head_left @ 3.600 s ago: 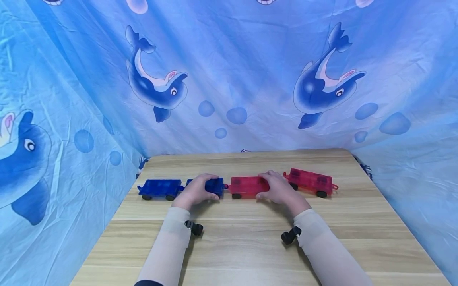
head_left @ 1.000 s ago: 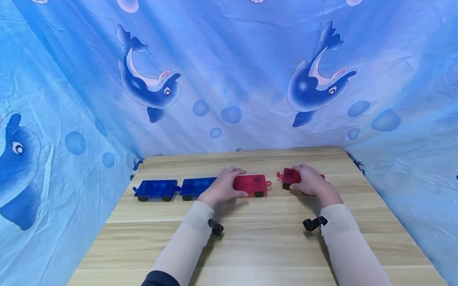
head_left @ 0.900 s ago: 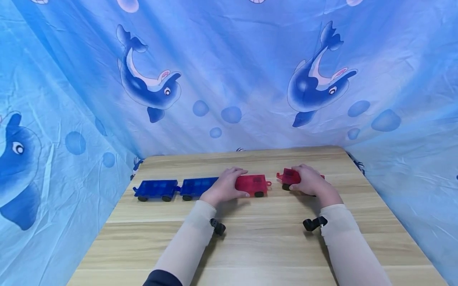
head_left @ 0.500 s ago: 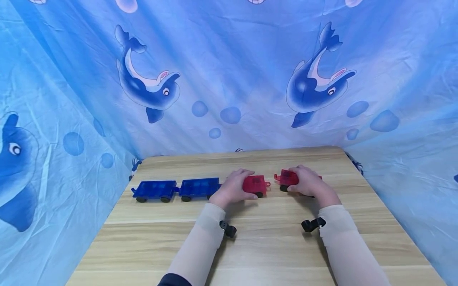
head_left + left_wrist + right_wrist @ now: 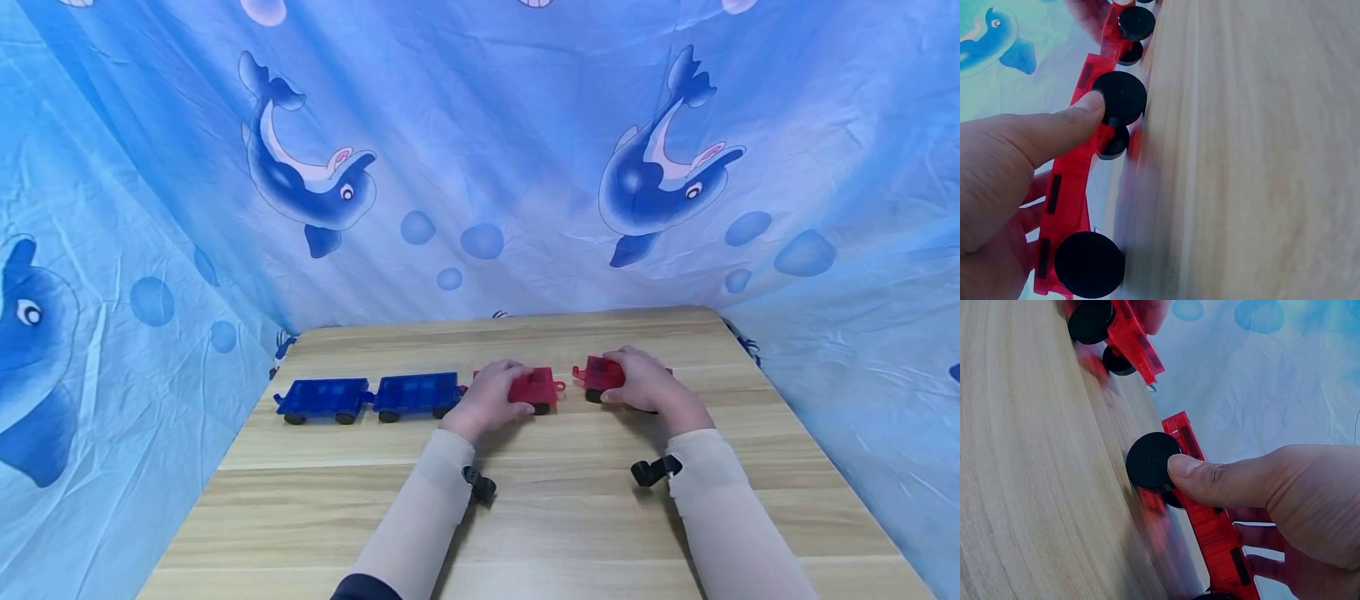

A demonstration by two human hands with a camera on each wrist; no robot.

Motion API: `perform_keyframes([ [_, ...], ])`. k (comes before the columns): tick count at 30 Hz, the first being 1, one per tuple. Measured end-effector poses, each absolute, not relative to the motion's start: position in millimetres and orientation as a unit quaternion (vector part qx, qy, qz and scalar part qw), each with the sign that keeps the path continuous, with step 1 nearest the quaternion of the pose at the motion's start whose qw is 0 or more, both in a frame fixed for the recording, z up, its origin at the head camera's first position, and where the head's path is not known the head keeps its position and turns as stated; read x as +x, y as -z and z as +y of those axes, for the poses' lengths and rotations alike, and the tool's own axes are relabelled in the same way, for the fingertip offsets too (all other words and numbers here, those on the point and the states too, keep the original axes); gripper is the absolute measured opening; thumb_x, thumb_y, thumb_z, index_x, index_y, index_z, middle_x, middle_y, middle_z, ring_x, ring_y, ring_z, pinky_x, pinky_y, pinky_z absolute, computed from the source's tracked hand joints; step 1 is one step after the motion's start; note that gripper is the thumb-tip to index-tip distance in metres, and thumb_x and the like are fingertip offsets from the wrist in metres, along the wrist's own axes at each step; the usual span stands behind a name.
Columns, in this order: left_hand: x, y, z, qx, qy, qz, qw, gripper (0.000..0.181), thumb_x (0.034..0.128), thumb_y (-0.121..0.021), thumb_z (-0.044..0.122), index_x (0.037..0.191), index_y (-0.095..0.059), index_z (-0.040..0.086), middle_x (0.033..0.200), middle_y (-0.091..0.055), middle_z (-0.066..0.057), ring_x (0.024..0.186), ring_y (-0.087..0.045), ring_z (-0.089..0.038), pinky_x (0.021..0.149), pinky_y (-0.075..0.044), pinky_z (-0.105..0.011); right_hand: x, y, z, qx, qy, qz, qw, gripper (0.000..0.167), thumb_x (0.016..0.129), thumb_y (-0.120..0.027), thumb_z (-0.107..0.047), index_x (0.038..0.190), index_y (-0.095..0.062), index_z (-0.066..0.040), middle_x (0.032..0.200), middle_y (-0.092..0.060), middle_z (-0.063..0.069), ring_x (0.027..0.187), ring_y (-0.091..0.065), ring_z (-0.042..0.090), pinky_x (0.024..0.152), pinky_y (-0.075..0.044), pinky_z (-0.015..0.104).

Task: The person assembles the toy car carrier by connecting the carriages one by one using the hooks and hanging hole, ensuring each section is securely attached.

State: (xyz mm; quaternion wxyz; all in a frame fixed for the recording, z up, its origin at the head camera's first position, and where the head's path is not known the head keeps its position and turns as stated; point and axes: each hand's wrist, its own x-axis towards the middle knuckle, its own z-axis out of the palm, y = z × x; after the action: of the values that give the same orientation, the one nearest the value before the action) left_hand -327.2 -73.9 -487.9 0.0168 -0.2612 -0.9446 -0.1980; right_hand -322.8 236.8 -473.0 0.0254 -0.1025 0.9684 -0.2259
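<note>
My left hand [image 5: 491,402] grips a red see-through toy train wagon [image 5: 536,387]. In the left wrist view its thumb lies by a black wheel [image 5: 1121,98], and the other fingers are behind the wagon. My right hand [image 5: 643,382] holds a second red wagon [image 5: 602,373] the same way, thumb at a wheel [image 5: 1152,461] in the right wrist view. A small gap parts the left wagon's end ring [image 5: 559,386] from the right wagon's hook [image 5: 577,372]. To the left stand two blue wagons, one [image 5: 416,393] beside the red one and another [image 5: 322,397] farther left, in a row.
The wagons stand across the far half of a wood-grain table [image 5: 555,517]. Behind it and at both sides hangs a blue dolphin-print cloth [image 5: 480,167]. A small black camera sits on each wrist, the left camera [image 5: 480,485] and the right camera [image 5: 654,472].
My left hand has gone from the second blue wagon to the left red one, and my right hand from that one to the right red wagon. The right red wagon has shifted slightly leftward.
</note>
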Motion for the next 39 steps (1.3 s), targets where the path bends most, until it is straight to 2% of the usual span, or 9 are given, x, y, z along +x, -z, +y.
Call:
perform_keyframes([
  [3, -327, 488, -76, -0.254, 0.221, -0.941, 0.01, 0.069, 0.0884, -0.086, 0.038, 0.151, -0.059, 0.026, 0.147, -0.055, 0.002, 0.139, -0.048, -0.022, 0.113, -0.046, -0.042, -323, 474, 237, -0.101, 0.227, 0.968, 0.027, 0.086, 0.084, -0.091, -0.029, 0.155, -0.049, -0.004, 0.142, -0.055, 0.022, 0.129, -0.054, 0.045, 0.104, -0.045, 0.067],
  [13, -327, 485, -81, -0.245, 0.301, -0.922, -0.004, 0.068, 0.0872, -0.088, 0.033, 0.149, -0.06, 0.027, 0.147, -0.053, 0.003, 0.138, -0.047, -0.024, 0.105, -0.053, -0.045, -322, 472, 236, -0.112, 0.224, 0.968, 0.029, 0.086, 0.082, -0.092, -0.029, 0.154, -0.05, -0.005, 0.144, -0.055, 0.021, 0.128, -0.054, 0.044, 0.102, -0.046, 0.067],
  [21, -329, 484, -83, -0.248, 0.312, -0.917, -0.006, 0.067, 0.0878, -0.087, 0.033, 0.149, -0.061, 0.026, 0.148, -0.053, 0.002, 0.139, -0.046, -0.025, 0.109, -0.05, -0.046, -322, 469, 234, -0.126, 0.225, 0.966, 0.035, 0.086, 0.082, -0.093, -0.03, 0.153, -0.051, -0.004, 0.144, -0.055, 0.022, 0.127, -0.054, 0.043, 0.103, -0.046, 0.064],
  [39, -332, 486, -85, -0.247, 0.304, -0.92, -0.002, 0.067, 0.0884, -0.087, 0.034, 0.149, -0.06, 0.029, 0.149, -0.052, 0.002, 0.139, -0.046, -0.025, 0.108, -0.051, -0.047, -320, 469, 221, -0.165, 0.226, 0.959, 0.038, 0.084, 0.081, -0.093, -0.029, 0.151, -0.053, -0.004, 0.143, -0.056, 0.021, 0.128, -0.054, 0.043, 0.103, -0.045, 0.065],
])
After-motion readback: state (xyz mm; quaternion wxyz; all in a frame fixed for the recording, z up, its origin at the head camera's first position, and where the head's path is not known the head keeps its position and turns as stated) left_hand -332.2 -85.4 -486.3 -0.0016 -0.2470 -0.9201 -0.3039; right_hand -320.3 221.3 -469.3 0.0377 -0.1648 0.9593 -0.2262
